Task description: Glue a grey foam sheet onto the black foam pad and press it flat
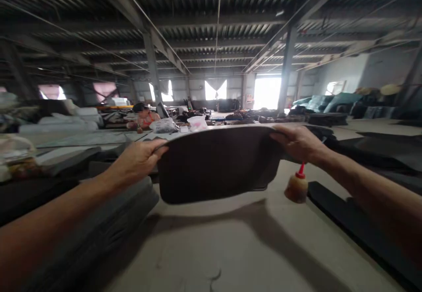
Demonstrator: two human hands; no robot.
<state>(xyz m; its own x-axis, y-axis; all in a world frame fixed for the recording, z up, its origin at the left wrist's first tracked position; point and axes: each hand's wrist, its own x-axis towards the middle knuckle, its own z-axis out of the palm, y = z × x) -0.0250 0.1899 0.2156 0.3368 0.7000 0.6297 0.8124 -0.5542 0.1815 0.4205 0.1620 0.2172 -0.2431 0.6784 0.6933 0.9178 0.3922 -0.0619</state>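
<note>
A dark, flexible panel with rounded corners [217, 164] is held up above the pale table [204, 243], its face toward me and its top edge bowed. My left hand [145, 155] pinches its upper left corner. At the upper right corner, my right hand [296, 140] grips the edge between thumb and fingers. Below the right wrist, a squeeze bottle [296, 187] with a red nozzle and brownish contents stands upright on the table. The panel's far side is hidden, and its shadow falls on the tabletop.
Grey sheet material [121, 213] lies stacked at the left, under my forearm. A long dark strip of sheet [346, 226] is at the right. Farther off are clear plastic bags [165, 125], white rolls [62, 122] and a person in orange [148, 118].
</note>
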